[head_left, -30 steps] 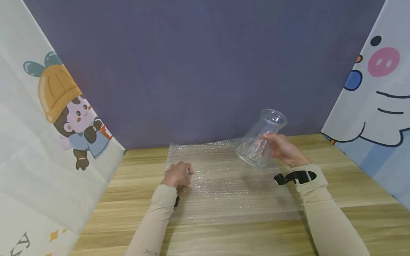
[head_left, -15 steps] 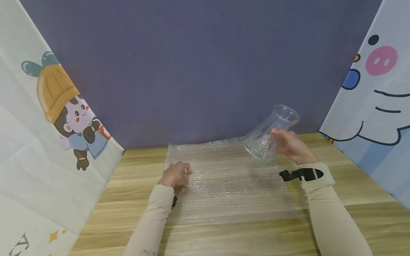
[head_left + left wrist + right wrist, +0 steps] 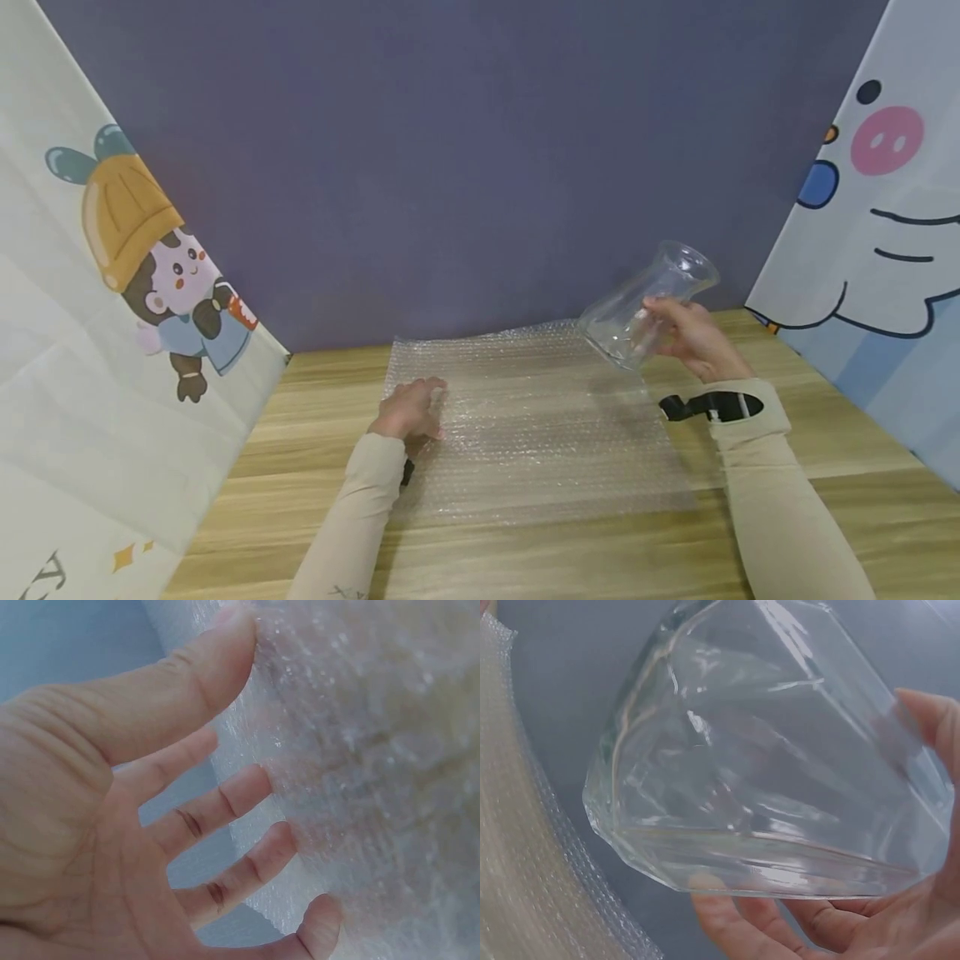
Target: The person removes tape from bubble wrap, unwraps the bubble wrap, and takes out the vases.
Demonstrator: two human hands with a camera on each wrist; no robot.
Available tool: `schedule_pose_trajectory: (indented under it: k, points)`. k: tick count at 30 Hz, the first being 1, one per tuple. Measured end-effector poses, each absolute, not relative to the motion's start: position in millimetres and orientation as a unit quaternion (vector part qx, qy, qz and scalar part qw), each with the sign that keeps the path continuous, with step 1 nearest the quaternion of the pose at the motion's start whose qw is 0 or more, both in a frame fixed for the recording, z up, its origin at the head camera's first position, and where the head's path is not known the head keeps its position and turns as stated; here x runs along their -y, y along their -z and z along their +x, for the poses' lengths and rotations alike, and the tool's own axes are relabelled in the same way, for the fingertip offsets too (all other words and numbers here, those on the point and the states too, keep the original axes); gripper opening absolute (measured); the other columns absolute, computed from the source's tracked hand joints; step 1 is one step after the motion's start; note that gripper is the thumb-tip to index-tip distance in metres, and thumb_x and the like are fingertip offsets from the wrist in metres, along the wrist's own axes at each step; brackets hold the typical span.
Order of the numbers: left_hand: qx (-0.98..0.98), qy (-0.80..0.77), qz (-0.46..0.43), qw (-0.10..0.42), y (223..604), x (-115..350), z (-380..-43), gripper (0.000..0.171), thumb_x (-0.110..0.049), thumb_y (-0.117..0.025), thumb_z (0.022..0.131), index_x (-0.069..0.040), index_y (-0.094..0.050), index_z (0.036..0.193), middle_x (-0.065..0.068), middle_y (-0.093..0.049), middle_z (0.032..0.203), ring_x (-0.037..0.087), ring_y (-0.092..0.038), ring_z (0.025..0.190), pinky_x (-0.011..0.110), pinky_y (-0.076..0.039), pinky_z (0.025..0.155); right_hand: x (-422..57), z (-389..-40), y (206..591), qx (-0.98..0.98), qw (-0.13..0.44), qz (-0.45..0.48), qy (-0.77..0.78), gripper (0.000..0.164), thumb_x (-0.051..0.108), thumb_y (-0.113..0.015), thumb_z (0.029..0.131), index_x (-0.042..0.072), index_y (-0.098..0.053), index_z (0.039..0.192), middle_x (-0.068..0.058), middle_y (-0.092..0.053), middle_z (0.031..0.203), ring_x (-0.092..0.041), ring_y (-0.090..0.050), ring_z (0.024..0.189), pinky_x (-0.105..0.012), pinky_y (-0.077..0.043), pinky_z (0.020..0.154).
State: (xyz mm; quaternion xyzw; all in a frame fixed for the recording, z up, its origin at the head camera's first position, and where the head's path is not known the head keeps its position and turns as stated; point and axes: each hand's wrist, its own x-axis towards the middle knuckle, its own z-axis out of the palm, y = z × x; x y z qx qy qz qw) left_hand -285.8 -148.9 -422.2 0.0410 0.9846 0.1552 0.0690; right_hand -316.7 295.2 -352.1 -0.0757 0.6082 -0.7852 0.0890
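A clear glass vase (image 3: 626,312) with a flared rim and faceted sides is tilted in the air, its mouth up and to the right. My right hand (image 3: 693,337) grips it round the side; in the right wrist view the thumb is on one side and the fingers (image 3: 735,922) curl under the other. A sheet of clear bubble wrap (image 3: 525,433) lies flat on the wooden table below. At its left edge rests my left hand (image 3: 408,410), fingers spread and relaxed, with the fingertips (image 3: 281,840) touching the film in the left wrist view.
The wooden table (image 3: 847,433) runs back to a dark blue-grey panel (image 3: 480,167). White printed sheets stand along the left side (image 3: 75,417) and the right side (image 3: 900,283). The wrap's far edge reaches the back panel.
My right hand has carried the vase to the right and slightly back and up, tilting it further. My left hand stays at the wrap's left edge.
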Motion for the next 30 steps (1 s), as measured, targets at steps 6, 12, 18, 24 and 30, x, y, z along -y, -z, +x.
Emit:
schedule_pose_trajectory:
  k: [6,12,18,24,30]
  points:
    - [-0.986,-0.147,0.043,0.071,421.1,148.1,-285.3,0.094,-0.022,-0.095,0.067,-0.021,-0.052,0.150,0.013,-0.059,0.145,0.046,-0.051,0.134,0.069,-0.046,0.103,-298.4,-317.3,350.4,-0.606,0.079,-0.063,0.789,0.021,0.022,-0.061,0.103,0.020,-0.075,0.086,0.009,-0.073,0.084,-0.007,-0.062,0.084,-0.031,-0.062,0.076]
    - [-0.988,-0.130,0.042,0.074,418.8,147.7,-284.8,0.083,-0.026,-0.095,0.067,-0.018,-0.061,0.142,0.012,-0.062,0.138,0.043,-0.054,0.127,0.065,-0.049,0.100,-297.4,-317.1,347.4,-0.635,0.059,-0.051,0.769,0.015,0.024,-0.066,0.101,0.020,-0.072,0.088,0.010,-0.068,0.086,-0.006,-0.061,0.086,-0.027,-0.061,0.075]
    - [-0.988,-0.127,0.039,0.076,419.1,148.2,-284.6,0.081,-0.027,-0.095,0.067,-0.020,-0.062,0.141,0.011,-0.062,0.131,0.039,-0.055,0.120,0.061,-0.052,0.096,-297.5,-316.5,345.0,-0.652,0.053,-0.048,0.755,0.009,0.026,-0.069,0.099,0.018,-0.068,0.096,0.010,-0.064,0.096,-0.005,-0.063,0.089,-0.025,-0.062,0.079]
    - [-0.989,-0.120,0.048,0.078,421.3,149.2,-283.1,0.078,-0.029,-0.094,0.069,-0.019,-0.063,0.141,0.013,-0.057,0.134,0.040,-0.053,0.120,0.062,-0.051,0.097,-298.5,-316.0,345.7,-0.659,0.039,-0.031,0.750,0.019,0.026,-0.072,0.097,0.015,-0.061,0.107,0.010,-0.063,0.101,-0.004,-0.065,0.089,-0.024,-0.063,0.079]
    - [-0.986,-0.134,0.044,0.085,420.2,148.9,-281.3,0.079,-0.028,-0.093,0.071,-0.018,-0.061,0.142,0.015,-0.051,0.139,0.044,-0.048,0.128,0.066,-0.047,0.102,-301.0,-314.8,347.2,-0.662,0.040,-0.023,0.748,0.020,0.025,-0.073,0.096,0.016,-0.060,0.108,0.010,-0.059,0.107,-0.003,-0.064,0.092,-0.022,-0.062,0.081]
